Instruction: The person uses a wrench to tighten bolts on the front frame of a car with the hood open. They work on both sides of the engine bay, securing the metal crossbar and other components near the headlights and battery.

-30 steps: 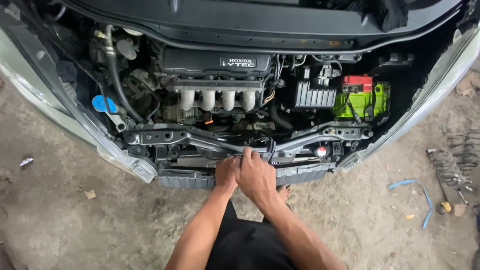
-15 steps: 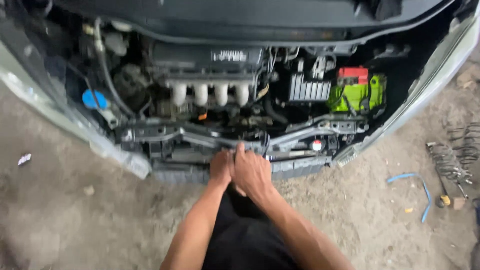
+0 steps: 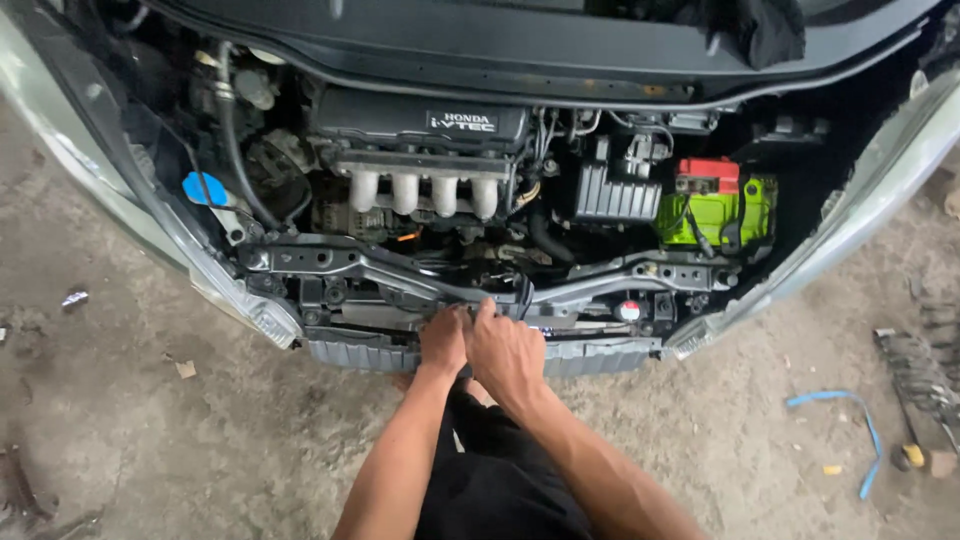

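Observation:
A car's open engine bay fills the upper half of the head view, with the front bumper off. Both my hands meet at the middle of the grey front cross-member (image 3: 340, 262). My left hand (image 3: 443, 340) rests with curled fingers on the member's lower edge; what lies under its fingers is hidden. My right hand (image 3: 508, 350) sits right beside it, touching it, its fingers curled over the black latch piece (image 3: 522, 296) at the centre. Behind them are the engine with its silver intake pipes (image 3: 425, 192) and a green battery (image 3: 712, 214) with a red cap.
A blue filler cap (image 3: 204, 188) sits at the bay's left. The raised hood edge (image 3: 500, 45) spans the top. On the concrete floor to the right lie a blue strap (image 3: 845, 420), a coil spring (image 3: 925, 370) and small debris. My dark trousers (image 3: 500, 480) are below.
My hands stay together at the same spot on the cross-member's centre. Only the view shifts a little between frames.

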